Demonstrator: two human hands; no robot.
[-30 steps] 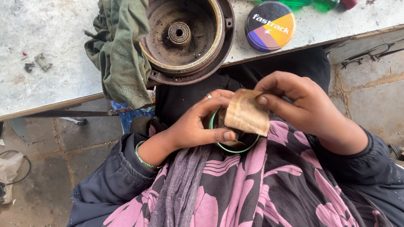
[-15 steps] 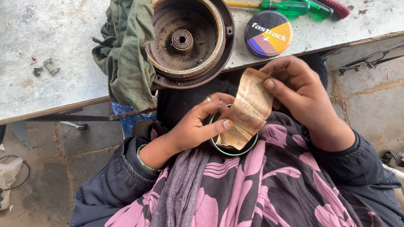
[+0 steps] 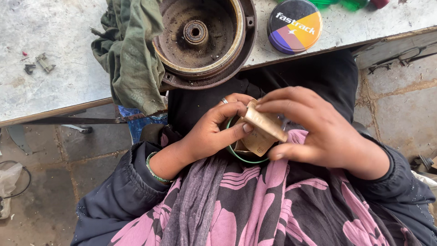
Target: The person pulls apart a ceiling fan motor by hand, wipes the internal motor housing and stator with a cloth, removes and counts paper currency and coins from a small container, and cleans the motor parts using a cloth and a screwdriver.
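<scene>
In my lap my left hand (image 3: 214, 132) grips a round part with a green rim (image 3: 243, 157), thumb pressed on its face. My right hand (image 3: 318, 130) holds a folded strip of brown sandpaper (image 3: 261, 127) against that part, fingers spread over the strip's far end. Most of the round part is hidden under the paper and my fingers. A ring sits on a left finger and a green bangle (image 3: 152, 168) on the left wrist.
On the grey bench (image 3: 50, 86) ahead stands a rusty round drum housing (image 3: 202, 38) with an olive rag (image 3: 132, 59) draped beside it. A round tin with a coloured lid (image 3: 294, 26) sits to its right. Small metal bits (image 3: 38, 64) lie far left. Paved floor shows on both sides.
My right hand has come down and folded the sandpaper lower over the round part. The view has shifted slightly, with the bench objects sitting higher in frame.
</scene>
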